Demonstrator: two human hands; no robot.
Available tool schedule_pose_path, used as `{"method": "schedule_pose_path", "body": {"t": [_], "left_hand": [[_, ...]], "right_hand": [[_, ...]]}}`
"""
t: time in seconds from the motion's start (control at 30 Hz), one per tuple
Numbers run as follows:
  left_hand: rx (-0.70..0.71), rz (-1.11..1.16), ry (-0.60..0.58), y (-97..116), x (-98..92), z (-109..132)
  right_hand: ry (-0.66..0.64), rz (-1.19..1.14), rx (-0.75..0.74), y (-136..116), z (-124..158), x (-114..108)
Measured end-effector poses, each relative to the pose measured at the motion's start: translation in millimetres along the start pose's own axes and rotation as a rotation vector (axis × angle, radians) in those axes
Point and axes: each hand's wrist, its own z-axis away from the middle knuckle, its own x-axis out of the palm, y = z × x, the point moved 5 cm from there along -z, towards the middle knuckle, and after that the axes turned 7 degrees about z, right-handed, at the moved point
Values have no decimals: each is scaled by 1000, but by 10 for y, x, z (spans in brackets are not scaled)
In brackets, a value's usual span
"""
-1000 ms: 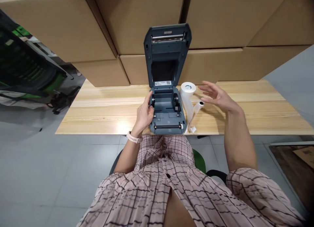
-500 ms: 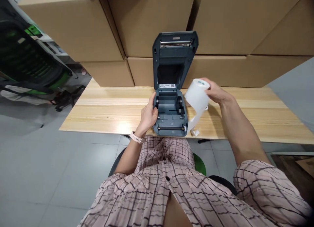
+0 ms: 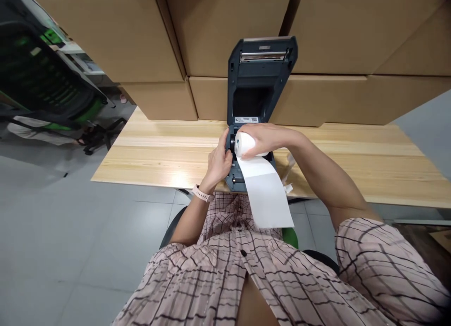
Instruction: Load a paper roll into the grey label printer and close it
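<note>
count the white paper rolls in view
1. The white paper roll is held by the right hand over the open dark grey plastic printer, its loose end hanging toward the lap. Others may be hidden behind the arm.

Big cardboard boxes [image 3: 116,39] are stacked at the back of a light wooden table [image 3: 158,152]. A black and green chair [image 3: 45,89] is parked off left on grey floor tiles [image 3: 70,251].

Right hand [image 3: 268,137] gripping paper roll [image 3: 244,144] over open bay of label printer [image 3: 259,89], lid up. Loose paper tail [image 3: 266,192] hanging off printer front edge. Left hand [image 3: 219,164] on printer's left side. Cardboard boxes [image 3: 116,39] stacked behind printer.
</note>
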Motion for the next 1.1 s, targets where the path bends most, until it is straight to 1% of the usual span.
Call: {"method": "schedule_pose_path", "body": {"t": [0.1,0.23,0.3,0.33,0.4,0.47,0.5,0.6,0.7,0.77,0.9,1.0,1.1], "left_hand": [[-5,14,3,13,-3,5],[3,46,17,11,-4,11],[16,59,23,8,-1,15],[20,64,26,4,1,17],[21,72,31,-7,5,21],[22,81,37,-17,9,24],[23,85,38,-20,11,25],[36,89,39,-15,14,30],[31,93,46,-4,8,35],[21,97,50,-1,3,37],[14,104,59,-7,-5,35],[1,106,55,-16,-3,35],[-13,119,49,-20,5,40]], "right_hand": [[-37,57,-22,16,-76,99],[-155,117,57,3,-141,221],[-175,129,75,-30,-116,269],[-145,130,65,-58,-80,282],[-18,123,29,-132,55,297],[117,86,-25,-240,276,333],[152,59,-55,-306,405,373],[166,9,-99,-514,772,539],[232,58,-65,-696,1007,678],[290,89,-34,-798,1076,761],[375,89,44,-949,1102,911],[391,81,74,-1015,1107,974],[387,85,77,-1034,1121,985]]}}
